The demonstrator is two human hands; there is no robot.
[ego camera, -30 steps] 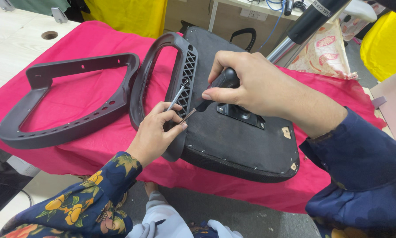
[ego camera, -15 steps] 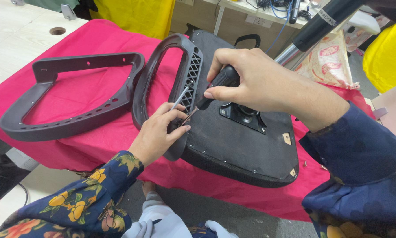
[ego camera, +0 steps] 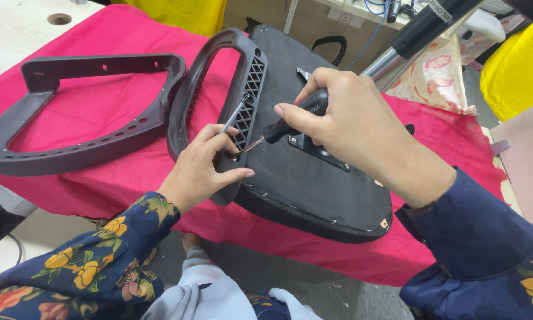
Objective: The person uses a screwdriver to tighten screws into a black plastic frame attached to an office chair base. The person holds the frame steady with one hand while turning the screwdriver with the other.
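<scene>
From the head camera, a black-handled screwdriver (ego camera: 290, 125) lay aslant across the upturned underside of an office-chair seat (ego camera: 314, 178). Its long axis ran from upper right, where the handle sat, down to lower left, where the thin metal shaft ended with its tip at the inner edge of a dark grey armrest loop (ego camera: 219, 89), close to the seat's left border. The tip pointed down and toward the person's left.

The right hand (ego camera: 349, 124) was curled tight around the handle, the thumb pressed along the handle toward the shaft and the other fingers wrapped over the top, with no gap visible. The left hand (ego camera: 204, 169) rested on the lower end of the armrest loop, just beside the screwdriver tip. Its thumb and forefinger were pinched together on a slim metal rod (ego camera: 235, 114), which leaned up and to the right against the loop's lattice ribbing; the remaining fingers lay loosely bent against the plastic.

The seat lay on a pink cloth (ego camera: 100, 118) spread over the table. A metal mounting plate (ego camera: 317, 151) was partly hidden beneath the right hand. A second grey armrest frame (ego camera: 82, 148) lay flat on the cloth to the left, near the loop. A gas-lift column (ego camera: 414, 32) slanted away at upper right.
</scene>
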